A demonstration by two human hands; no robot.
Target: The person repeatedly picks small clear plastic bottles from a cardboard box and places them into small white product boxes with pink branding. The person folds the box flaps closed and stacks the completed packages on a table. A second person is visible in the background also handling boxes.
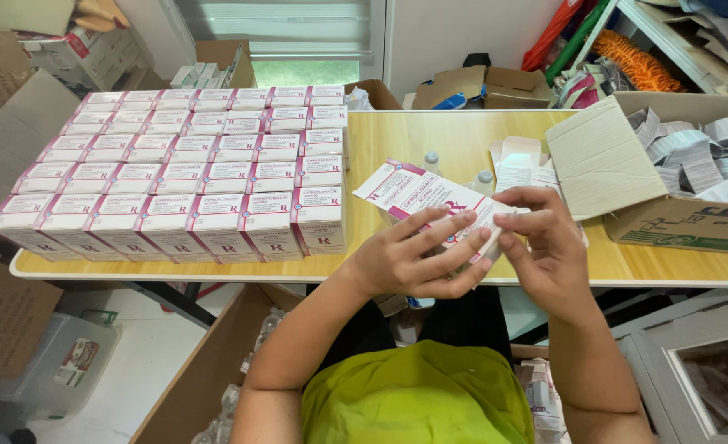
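a small white carton with pink edging (430, 201) sits just right of the frame's centre, held above the near edge of the wooden table (430, 136). the left hand (417, 259) cradles it from below, fingers spread along its side, grasping it. the right hand (545, 247) pinches at the carton's right end, thumb and fingertips closed on what looks like the end flap.

just behind the carton, near the middle of the frame, two small vials with pale caps (458, 168) stand on the table, beside a few flat white carton blanks (520, 164). to the right an open cardboard box of folded paper leaflets (693, 156) fills the upper right. on the left, a tidy block of finished pink-and-white cartons (191, 173) stands in close rows, reaching to the table's near left edge.

judging from this, the flap could crease or tear if the pinch pulls crookedly, since the card looks thin. the carton is held over the table's edge, so a loosened grip might drop it into the open box of vials below (232, 386). a stray elbow could also nudge the nearest row of cartons out of line.
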